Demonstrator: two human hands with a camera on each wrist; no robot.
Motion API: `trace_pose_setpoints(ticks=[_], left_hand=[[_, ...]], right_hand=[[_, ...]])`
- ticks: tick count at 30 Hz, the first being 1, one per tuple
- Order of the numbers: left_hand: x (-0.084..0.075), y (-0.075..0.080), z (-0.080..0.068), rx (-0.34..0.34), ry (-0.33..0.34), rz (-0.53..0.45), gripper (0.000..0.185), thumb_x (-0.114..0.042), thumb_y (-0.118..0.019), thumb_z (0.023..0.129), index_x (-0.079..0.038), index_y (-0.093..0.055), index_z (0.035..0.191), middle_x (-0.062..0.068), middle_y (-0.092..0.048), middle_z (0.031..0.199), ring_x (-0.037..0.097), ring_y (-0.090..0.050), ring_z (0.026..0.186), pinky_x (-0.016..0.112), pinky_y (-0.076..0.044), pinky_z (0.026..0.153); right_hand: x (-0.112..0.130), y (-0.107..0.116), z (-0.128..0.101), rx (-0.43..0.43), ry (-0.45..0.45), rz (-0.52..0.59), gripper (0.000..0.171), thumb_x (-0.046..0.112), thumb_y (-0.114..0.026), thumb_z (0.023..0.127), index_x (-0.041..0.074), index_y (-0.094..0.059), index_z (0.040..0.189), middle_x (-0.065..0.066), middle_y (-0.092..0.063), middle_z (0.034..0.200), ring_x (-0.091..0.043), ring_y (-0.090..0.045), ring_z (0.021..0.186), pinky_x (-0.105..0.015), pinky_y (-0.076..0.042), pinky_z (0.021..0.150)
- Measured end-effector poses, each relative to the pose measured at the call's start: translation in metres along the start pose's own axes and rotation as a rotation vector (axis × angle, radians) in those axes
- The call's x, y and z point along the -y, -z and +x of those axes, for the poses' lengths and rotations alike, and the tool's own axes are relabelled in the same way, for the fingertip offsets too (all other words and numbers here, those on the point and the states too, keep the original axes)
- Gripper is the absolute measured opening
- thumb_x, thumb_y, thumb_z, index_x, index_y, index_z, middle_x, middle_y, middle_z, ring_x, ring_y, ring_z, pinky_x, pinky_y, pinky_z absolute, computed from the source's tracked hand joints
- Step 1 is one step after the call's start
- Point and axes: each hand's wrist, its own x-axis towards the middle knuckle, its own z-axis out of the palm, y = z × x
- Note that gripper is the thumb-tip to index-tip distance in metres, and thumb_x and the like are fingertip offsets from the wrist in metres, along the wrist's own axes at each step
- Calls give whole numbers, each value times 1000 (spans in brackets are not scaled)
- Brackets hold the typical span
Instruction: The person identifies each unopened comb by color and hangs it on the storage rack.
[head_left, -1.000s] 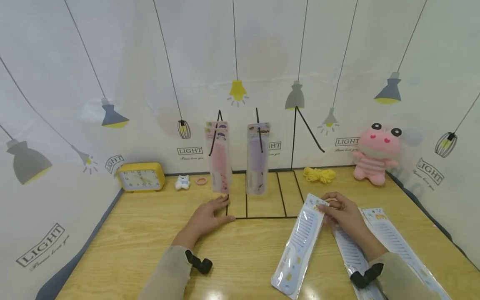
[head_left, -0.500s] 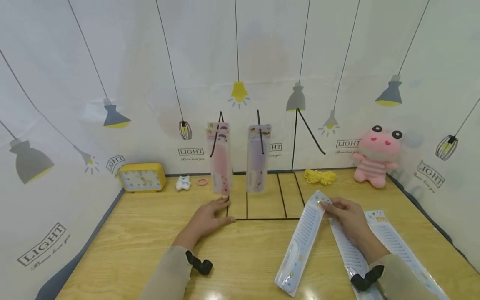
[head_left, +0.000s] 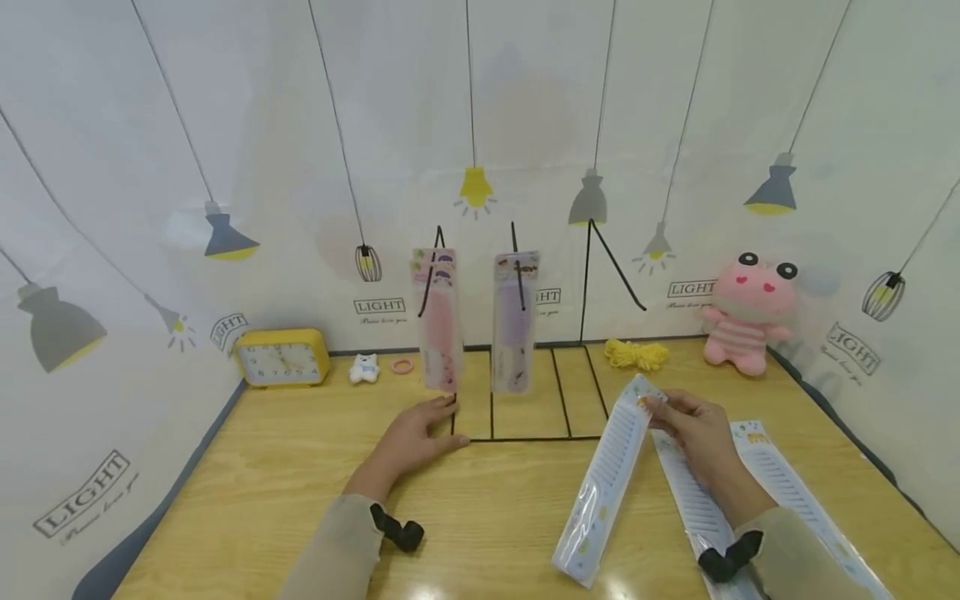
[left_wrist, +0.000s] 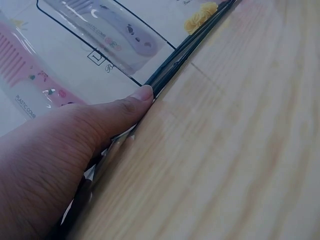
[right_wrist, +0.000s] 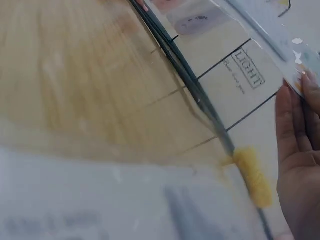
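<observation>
My right hand (head_left: 693, 433) pinches the top end of a packaged white-blue comb (head_left: 603, 483) and lifts that end off the wooden table (head_left: 262, 492); its lower end still rests near the front edge. My left hand (head_left: 416, 437) lies flat with straight fingers on the base of a black wire rack (head_left: 525, 417). From the rack's hooks hang a packaged pink comb (head_left: 437, 321) and a packaged purple comb (head_left: 514, 321). In the left wrist view a finger (left_wrist: 127, 102) touches the rack's base wire. The right wrist view shows my fingers (right_wrist: 295, 135) at the package's edge.
Two more packaged combs (head_left: 780, 479) lie on the table under my right forearm. Along the back wall stand a yellow clock (head_left: 281, 357), a small white figure (head_left: 363, 367), a pink ring (head_left: 402, 364), a yellow yarn bundle (head_left: 636, 353) and a pink plush toy (head_left: 746, 312).
My right hand has raised the comb package's top end and carried it slightly up and toward the rack. My left hand has stayed on the rack base.
</observation>
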Motion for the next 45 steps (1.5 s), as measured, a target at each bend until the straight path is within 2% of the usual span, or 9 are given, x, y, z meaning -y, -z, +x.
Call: trace_pose_setpoints(ticks=[5, 8, 10, 14, 18, 22, 29, 38, 45], left_hand=[[1, -5, -2, -22, -25, 7, 73, -57, -70, 89, -15, -55, 146, 1, -45, 155, 30, -40, 142, 51, -32, 117], [0, -6, -3, -37, -18, 12, 72, -56, -72, 88, -16, -56, 146, 0, -44, 155, 29, -40, 143, 50, -31, 117], [1, -7, -4, -51, -19, 13, 70, -55, -73, 88, -16, -58, 144, 1, -44, 155, 29, -39, 143, 51, -31, 117], [3, -9, -5, -94, -26, 17, 68, -56, -76, 85, -16, -64, 138, 4, -43, 155, 29, -42, 138, 51, -36, 113], [5, -10, -5, -131, -38, 55, 65, -57, -77, 83, -18, -67, 133, 7, -45, 147, 28, -46, 129, 48, -41, 108], [3, -9, -4, -130, -41, 87, 64, -58, -75, 84, -18, -66, 133, 6, -51, 143, 28, -46, 132, 48, -38, 112], [-1, -10, -2, -59, -24, 29, 70, -60, -70, 88, -19, -59, 143, 0, -49, 151, 27, -42, 141, 49, -33, 117], [0, -5, -1, -51, 2, 21, 74, -62, -69, 87, -21, -54, 147, -2, -45, 154, 25, -40, 143, 48, -30, 118], [1, -1, -3, -27, 17, 11, 76, -64, -67, 87, -19, -54, 148, 1, -44, 156, 28, -39, 143, 52, -30, 118]], right_hand=[[30, -13, -3, 125, 114, 252, 21, -6, -57, 99, 6, -75, 103, -5, -74, 97, -14, -71, 92, -27, -59, 82], [55, -26, 0, 242, 233, 327, 28, -13, -48, 100, 2, -72, 104, -8, -74, 98, -16, -71, 94, -26, -59, 83], [74, -36, 2, 307, 312, 306, 29, -16, -46, 99, -1, -71, 102, -9, -74, 97, -16, -70, 93, -25, -58, 82], [116, -56, 5, 355, 465, 138, 21, -21, -49, 95, -11, -66, 101, -10, -73, 96, -17, -69, 89, -23, -57, 80], [151, -73, 7, 256, 595, -18, 7, -18, -61, 90, -19, -63, 97, -11, -73, 90, -18, -68, 82, -22, -55, 72], [171, -83, 9, 114, 678, -116, 10, -16, -70, 86, -22, -64, 92, -13, -73, 83, -18, -69, 74, -21, -55, 67], [169, -79, 7, -3, 563, -66, 13, -12, -72, 86, -20, -64, 91, -9, -74, 82, -16, -69, 75, -20, -59, 71], [167, -64, 12, 38, 512, -165, 13, -10, -73, 86, -18, -69, 96, -6, -76, 85, -14, -67, 73, -16, -53, 59], [161, -65, 15, 42, 336, -322, 17, 4, -76, 90, -9, -74, 101, -1, -77, 91, -13, -70, 80, -20, -58, 72]])
